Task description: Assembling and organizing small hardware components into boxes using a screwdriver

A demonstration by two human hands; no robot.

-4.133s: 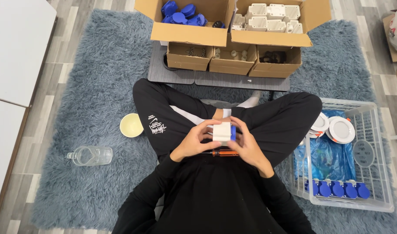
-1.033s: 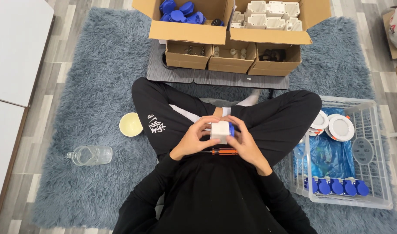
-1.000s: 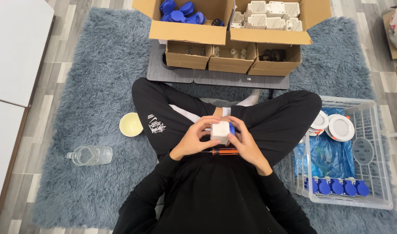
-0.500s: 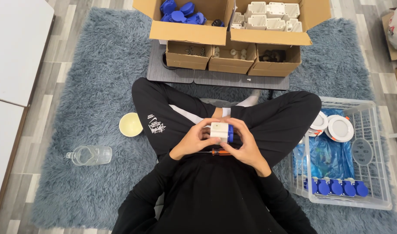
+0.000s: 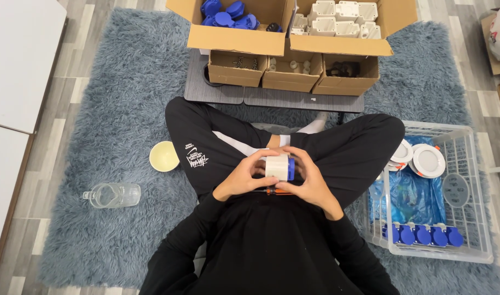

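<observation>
Left hand (image 5: 240, 177): cupping the white box (image 5: 277, 166) from its own side, fingers (image 5: 259, 160) curling narrow over the top edge, gripping it for sure.
Right hand (image 5: 310, 184): wrapping the other side, fingers (image 5: 300, 164) sitting right over the blue cap (image 5: 291, 169), closed tight on the same piece.
White box: sitting squarely between both sets of fingers, held up over the lap, clear of the rug.
Blue cap: peeking out on the right-finger side of the box, pressed flush against it by the look of it.
What's changed: compared with half a second back, both hands hugging in a bit tighter and the box turning slightly; blue now showing at the side rather than the front like four seconds ago. Looking like cap and box being squeezed together, probably close to seated, though can't really see the seam.
Screwdriver (image 5: 263, 191): lying just below the fingers, across the lap, nobody touching it.
Beyond the fingertips: cardboard boxes (image 5: 236, 38) holding more blue caps and white housings, well apart.
Off the right-hand side: white wire basket (image 5: 474, 180) with round white fittings and a row of blue caps inside.
Off the left-hand side: small cream bowl (image 5: 164, 156) near the knee, clear jug (image 5: 112, 195) further out on the shaggy blue rug (image 5: 113, 98).
</observation>
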